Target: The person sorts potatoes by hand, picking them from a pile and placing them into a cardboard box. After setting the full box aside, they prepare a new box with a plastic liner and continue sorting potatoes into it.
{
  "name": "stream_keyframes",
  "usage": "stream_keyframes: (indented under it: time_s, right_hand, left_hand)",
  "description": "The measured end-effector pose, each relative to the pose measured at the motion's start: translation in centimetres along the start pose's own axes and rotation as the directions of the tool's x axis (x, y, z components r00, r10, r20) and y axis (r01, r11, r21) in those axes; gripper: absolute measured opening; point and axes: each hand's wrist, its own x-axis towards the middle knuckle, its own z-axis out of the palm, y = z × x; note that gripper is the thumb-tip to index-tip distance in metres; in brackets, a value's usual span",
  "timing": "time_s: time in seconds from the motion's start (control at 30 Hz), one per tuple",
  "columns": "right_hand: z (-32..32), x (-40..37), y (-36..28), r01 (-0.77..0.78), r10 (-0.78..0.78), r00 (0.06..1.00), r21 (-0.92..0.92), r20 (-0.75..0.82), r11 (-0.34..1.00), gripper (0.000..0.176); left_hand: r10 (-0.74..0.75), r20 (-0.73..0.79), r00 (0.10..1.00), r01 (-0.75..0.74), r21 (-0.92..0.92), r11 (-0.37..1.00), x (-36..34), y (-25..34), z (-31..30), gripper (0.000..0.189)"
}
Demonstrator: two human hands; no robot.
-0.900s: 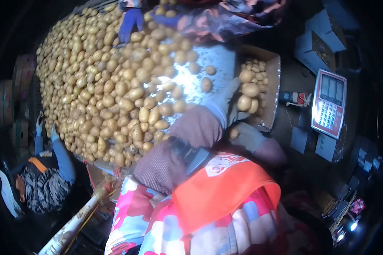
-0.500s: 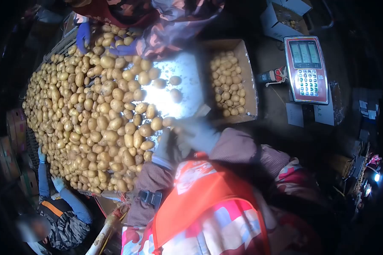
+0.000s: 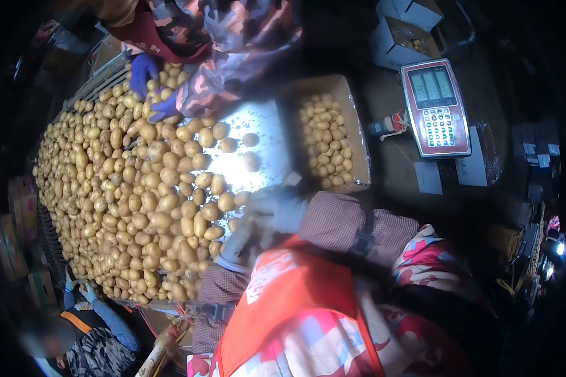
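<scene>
Both my hands wear grey gloves and sit close together at the near right edge of a large heap of potatoes [image 3: 126, 201]. My right hand [image 3: 275, 208] reaches leftward over the bright metal surface [image 3: 261, 129], its fingers smeared by motion beside a potato [image 3: 242, 198]. Just below and left of it, my left hand [image 3: 236, 246] lies against the front edge of the heap, its fingers blurred and partly hidden. I cannot tell whether either hand holds a potato. A few loose potatoes lie on the metal surface beyond my hands.
A cardboard box [image 3: 356, 135] of potatoes stands right of the metal surface. Beyond it is a red-framed scale display [image 3: 435, 110]. Across the heap, a person's purple-gloved hand [image 3: 143, 76] touches potatoes. Another person's gloved hand [image 3: 90, 293] is at the lower left edge.
The view has shifted, so the box and scale display appear further left and lower. My hands stay close together. The lower-left person's hands have come nearer each other; the purple-gloved hands have moved right.
</scene>
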Motion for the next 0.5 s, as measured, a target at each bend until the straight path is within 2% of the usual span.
stream_keyframes:
  time_s: [0.03, 0.1, 0.13, 0.17, 0.2, 0.27, 0.33, 0.37, 0.43, 0.5]
  right_hand:
    - [-0.9, 0.5, -1.1, -0.059, 0.052, 0.996, 0.101, 0.067, 0.993, 0.028]
    - [-2.3, 1.5, -3.0, -0.194, 0.13, 0.964, 0.284, 0.23, 0.939, 0.027]
    - [-2.0, 1.8, -2.9, -0.261, 0.179, 0.949, 0.323, 0.26, 0.91, 0.026]
    - [-1.3, 2.0, -2.5, -0.323, 0.215, 0.927, 0.361, 0.307, 0.875, 0.025]
    - [-0.2, 2.0, -2.1, -0.386, 0.243, 0.898, 0.393, 0.366, 0.835, 0.025]
    - [3.0, 0.7, 0.7, -0.467, 0.305, 0.88, 0.553, 0.363, 0.69, 0.021]
    - [4.0, 0.2, 1.3, -0.524, 0.35, 0.852, 0.662, 0.39, 0.536, 0.019]
    - [3.8, 0.6, 0.3, -0.566, 0.376, 0.824, 0.597, 0.424, 0.568, 0.019]
    - [2.8, 1.7, -1.5, -0.628, 0.443, 0.773, 0.453, 0.454, 0.632, 0.021]
    - [4.3, 2.2, -1.4, -0.559, 0.394, 0.814, 0.393, 0.426, 0.73, 0.024]
  left_hand:
    - [0.011, -0.035, 0.999, -0.013, -0.045, 0.999, -0.1, -0.3, 0.8, 0.058]
    - [0.069, 0.018, 0.997, -0.071, 0.116, 0.991, 0.0, 0.7, 1.9, 0.059]
    - [0.098, 0.044, 0.994, -0.105, 0.193, 0.976, 0.0, 1.2, 2.4, 0.06]
    - [0.128, 0.014, 0.992, -0.129, 0.19, 0.973, -0.6, 1.8, 3.9, 0.055]
    - [0.155, 0.026, 0.988, -0.157, 0.112, 0.981, -0.7, 1.0, 3.1, 0.053]
    - [0.217, 0.104, 0.971, -0.205, -0.118, 0.972, -0.5, -1.8, -0.3, 0.05]
    - [0.241, -0.102, 0.965, -0.238, 0.048, 0.97, -0.9, -3.1, -0.8, 0.049]
    - [0.243, -0.183, 0.952, -0.221, 0.132, 0.966, -1.1, -3.4, -1.0, 0.049]
    - [0.219, -0.254, 0.942, -0.151, 0.262, 0.953, -2.0, -2.4, -1.0, 0.051]
    - [0.19, -0.318, 0.929, -0.094, 0.293, 0.951, -3.4, -1.2, -1.1, 0.057]
